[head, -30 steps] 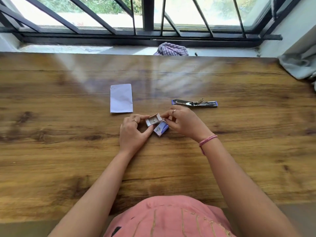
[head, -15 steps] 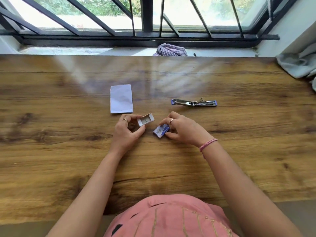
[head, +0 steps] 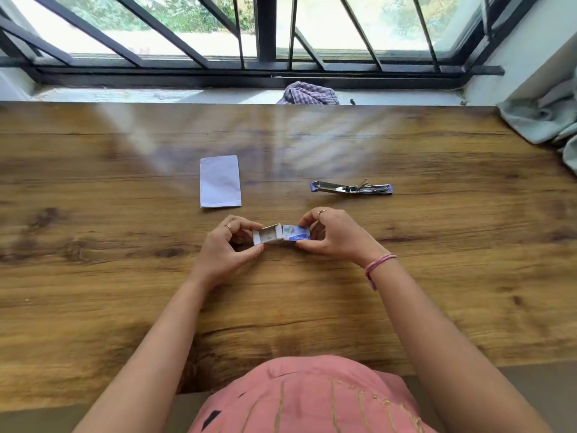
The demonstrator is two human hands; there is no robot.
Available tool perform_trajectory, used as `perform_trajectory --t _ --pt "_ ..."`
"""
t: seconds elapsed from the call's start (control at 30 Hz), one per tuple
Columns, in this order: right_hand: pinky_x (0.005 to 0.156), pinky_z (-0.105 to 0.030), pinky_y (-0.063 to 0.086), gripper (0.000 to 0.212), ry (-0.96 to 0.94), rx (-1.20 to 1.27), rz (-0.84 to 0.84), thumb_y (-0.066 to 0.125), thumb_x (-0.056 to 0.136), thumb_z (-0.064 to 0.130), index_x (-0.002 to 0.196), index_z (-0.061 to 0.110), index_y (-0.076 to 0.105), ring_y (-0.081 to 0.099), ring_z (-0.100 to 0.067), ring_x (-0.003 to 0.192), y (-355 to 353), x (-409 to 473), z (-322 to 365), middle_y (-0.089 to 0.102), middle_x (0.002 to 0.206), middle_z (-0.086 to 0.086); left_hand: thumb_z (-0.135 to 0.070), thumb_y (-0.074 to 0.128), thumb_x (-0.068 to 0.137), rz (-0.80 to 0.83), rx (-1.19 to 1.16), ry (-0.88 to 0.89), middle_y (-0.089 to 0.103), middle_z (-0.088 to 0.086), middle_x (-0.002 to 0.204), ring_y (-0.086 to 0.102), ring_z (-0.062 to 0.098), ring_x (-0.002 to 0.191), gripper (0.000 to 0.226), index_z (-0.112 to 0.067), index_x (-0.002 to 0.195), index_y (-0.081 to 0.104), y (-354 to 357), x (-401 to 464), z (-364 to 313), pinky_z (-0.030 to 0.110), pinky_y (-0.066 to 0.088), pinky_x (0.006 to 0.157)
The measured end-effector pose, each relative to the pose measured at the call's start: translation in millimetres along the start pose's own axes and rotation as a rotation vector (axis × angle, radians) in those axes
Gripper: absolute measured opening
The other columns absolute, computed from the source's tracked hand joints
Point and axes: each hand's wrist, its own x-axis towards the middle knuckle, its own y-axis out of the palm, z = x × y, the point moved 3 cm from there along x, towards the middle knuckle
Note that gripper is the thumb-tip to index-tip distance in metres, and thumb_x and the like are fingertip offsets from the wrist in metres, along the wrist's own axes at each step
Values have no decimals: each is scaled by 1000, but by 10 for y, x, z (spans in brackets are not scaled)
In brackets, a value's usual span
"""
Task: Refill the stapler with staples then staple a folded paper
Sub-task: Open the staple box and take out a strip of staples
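**Staple box in both hands, stapler lying open and unloaded**

My left hand (head: 226,245) pinches the small white cardboard inner tray (head: 267,238) of the staple box, fingers curled at its left end. My right hand (head: 332,234) pinches the blue printed outer sleeve (head: 296,235), thumb below and fingers above. Tray and sleeve meet end to end, just above the middle of the brown wooden table (head: 125,292).

The metal stapler with blue ends (head: 351,187) lies opened flat toward the right half of the table, well short of the far edge. The white folded paper (head: 220,181) lies left of it, apart.

Judgement: the box is light, thin card and crushes easily, so I hold it by the side walls, lightly. A staple strip is stiff but brittle and snaps if bent; it is best taken by its long sides. I cannot tell what the tray contains.
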Motion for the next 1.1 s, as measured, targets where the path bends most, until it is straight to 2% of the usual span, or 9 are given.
perform_trajectory --t 0.17,0.33,0.4,0.5,0.77,1.0,1.1 --pt "69 2 37 31 -45 -16 -46 81 73 29 99 19 68 52 22 77 -2 -8 -5 59 87 18 -12 82 71 26 -17 -12 60 -14 95 60 1 78 32 -25 98 70 -33 10 21 13 49 77" --pt "70 -3 44 32 -100 -32 -46 80 75 29 102 16 69 55 3 74 -37 4 31 60 91 13 -7 83 70 44 -30 -22 62 -3 99 62 6 79 32 -20 96 71 -46 11 5 14 50 78" --pt "68 -6 47 33 -114 -27 -27 80 76 29 104 16 69 58 -1 74 -47 2 37 62 92 10 -5 83 69 65 -33 -26 62 1 100 63 9 80 32 -17 96 71 -52 17 -7 15 50 80" --pt "68 -6 47 32 -129 -15 -21 80 76 27 104 16 69 59 -2 75 -47 -9 28 65 94 5 -2 82 69 98 -27 -15 63 3 98 62 5 77 31 -14 95 71 -66 19 -22 14 49 78" --pt "68 -4 42 34 -51 107 -34 84 71 26 101 21 70 58 9 73 49 -46 -66 60 86 22 1 81 68 172 -43 -33 64 0 96 61 2 76 32 -18 92 73 -101 44 9 12 47 74" --pt "69 -10 48 32 -83 120 -26 83 72 27 102 23 70 61 2 79 43 -71 -54 65 95 11 -3 83 67 172 -23 -71 65 -10 91 61 2 76 31 -21 90 73 -92 61 13 13 49 73" --pt "72 -19 53 31 -85 120 -39 81 74 26 103 20 70 63 -5 77 44 -104 -44 68 98 5 -3 83 67 162 -9 -66 65 -5 92 61 2 74 31 -20 90 73 -80 68 3 13 49 72"
